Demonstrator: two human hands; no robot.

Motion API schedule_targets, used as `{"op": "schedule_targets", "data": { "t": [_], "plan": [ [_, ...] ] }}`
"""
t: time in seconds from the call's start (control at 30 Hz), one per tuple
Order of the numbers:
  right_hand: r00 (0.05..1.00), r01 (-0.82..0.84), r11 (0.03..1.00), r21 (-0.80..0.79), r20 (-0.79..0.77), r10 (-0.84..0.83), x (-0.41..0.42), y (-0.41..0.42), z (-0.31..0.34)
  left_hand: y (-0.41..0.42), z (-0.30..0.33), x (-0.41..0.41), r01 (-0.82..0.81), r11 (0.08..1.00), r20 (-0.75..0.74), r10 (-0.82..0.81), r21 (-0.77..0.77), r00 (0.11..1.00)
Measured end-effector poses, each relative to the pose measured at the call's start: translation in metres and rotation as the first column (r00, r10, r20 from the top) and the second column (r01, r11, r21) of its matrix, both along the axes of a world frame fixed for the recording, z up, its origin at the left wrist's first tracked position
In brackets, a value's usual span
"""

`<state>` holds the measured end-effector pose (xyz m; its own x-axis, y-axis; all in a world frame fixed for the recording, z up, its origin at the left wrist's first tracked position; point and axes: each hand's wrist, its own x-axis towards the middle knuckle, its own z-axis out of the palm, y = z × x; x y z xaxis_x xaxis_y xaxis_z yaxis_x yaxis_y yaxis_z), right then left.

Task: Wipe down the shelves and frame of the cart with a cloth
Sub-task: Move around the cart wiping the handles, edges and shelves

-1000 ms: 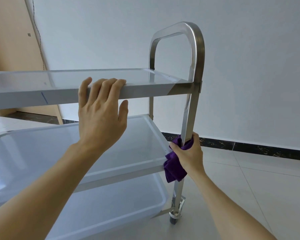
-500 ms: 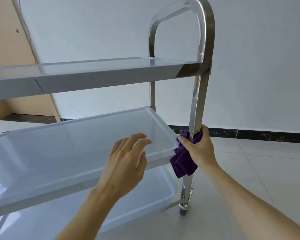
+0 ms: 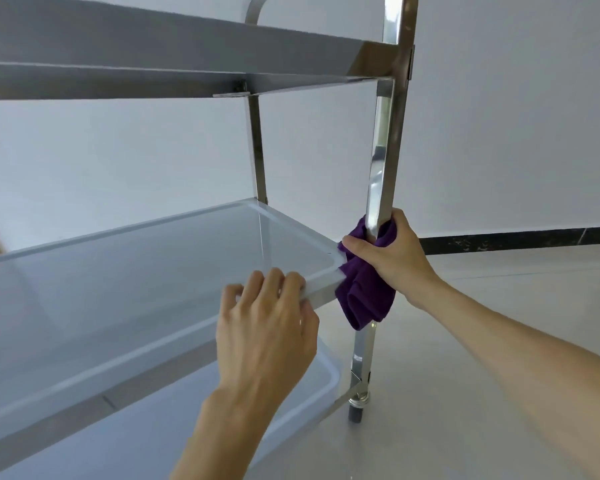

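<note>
A steel cart with three shelves fills the view. Its near right upright post (image 3: 383, 140) is shiny metal. My right hand (image 3: 392, 258) is shut on a purple cloth (image 3: 364, 296), wrapped around that post at the level of the middle shelf (image 3: 146, 271). Part of the cloth hangs below my hand. My left hand (image 3: 269, 327) grips the front rim of the middle shelf near its right corner, fingers curled over the edge. The top shelf (image 3: 174, 46) is seen from below.
The bottom shelf (image 3: 146, 431) lies under the middle one. A caster wheel (image 3: 356, 412) sits at the foot of the post on the pale tiled floor (image 3: 499, 341). A white wall (image 3: 516, 116) with a dark baseboard (image 3: 520, 239) stands behind.
My left hand left the top shelf's front edge, dropped, and now grips the middle shelf's rim. The view has lowered and moved closer. My right hand keeps the cloth on the post.
</note>
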<state>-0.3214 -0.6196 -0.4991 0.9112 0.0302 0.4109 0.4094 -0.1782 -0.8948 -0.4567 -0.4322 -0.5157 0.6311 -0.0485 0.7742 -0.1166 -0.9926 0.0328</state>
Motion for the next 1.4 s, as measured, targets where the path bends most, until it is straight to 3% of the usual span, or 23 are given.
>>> {"op": "schedule_targets", "data": {
  "t": [0.13, 0.3, 0.47, 0.57, 0.67, 0.77, 0.97, 1.07, 1.17, 1.4],
  "plan": [
    [0.998, -0.058, 0.998, -0.017, 0.014, 0.058, 0.001, -0.003, 0.002, -0.010, 0.002, 0.009, -0.037, 0.999, 0.039, 0.036, 0.031, 0.999],
    [0.995, -0.090, 0.988, 0.126, 0.046, 0.085, -0.007, -0.008, -0.020, -0.014, -0.001, 0.008, -0.070, 0.995, 0.062, 0.065, 0.067, 0.996],
    [0.980, -0.154, 0.966, 0.207, -0.091, 0.175, -0.017, 0.005, -0.057, -0.012, -0.003, 0.004, -0.078, 0.996, 0.026, 0.077, 0.042, 0.997],
    [0.928, -0.325, 0.932, 0.157, -0.137, 0.347, -0.012, -0.009, -0.059, -0.009, -0.003, 0.005, -0.090, 0.994, 0.029, 0.088, 0.064, 0.996],
    [0.882, -0.463, 0.884, -0.059, -0.125, 0.454, -0.006, -0.025, -0.062, -0.011, -0.002, 0.008, -0.128, 0.988, 0.050, 0.124, 0.083, 0.991],
    [0.952, -0.306, 0.944, -0.121, -0.042, 0.303, -0.009, -0.019, -0.067, -0.007, -0.005, 0.006, -0.109, 0.988, 0.064, 0.103, 0.107, 0.993],
    [0.989, -0.116, 0.992, -0.048, 0.088, 0.120, -0.005, -0.004, -0.068, 0.000, -0.007, 0.005, -0.064, 0.989, 0.068, 0.055, 0.133, 0.996],
    [0.995, -0.007, 0.998, 0.065, 0.103, 0.000, -0.007, 0.010, -0.081, 0.002, -0.008, 0.006, -0.061, 0.989, 0.067, 0.053, 0.134, 0.996],
    [0.995, 0.066, 0.988, 0.138, 0.065, -0.075, -0.009, 0.020, -0.106, 0.004, -0.009, 0.008, -0.053, 0.990, 0.074, 0.044, 0.131, 0.996],
    [0.976, 0.058, 0.998, -0.007, -0.208, -0.058, -0.024, 0.020, -0.209, 0.006, -0.011, 0.008, -0.033, 0.992, 0.089, 0.021, 0.125, 0.996]
  ]
}}
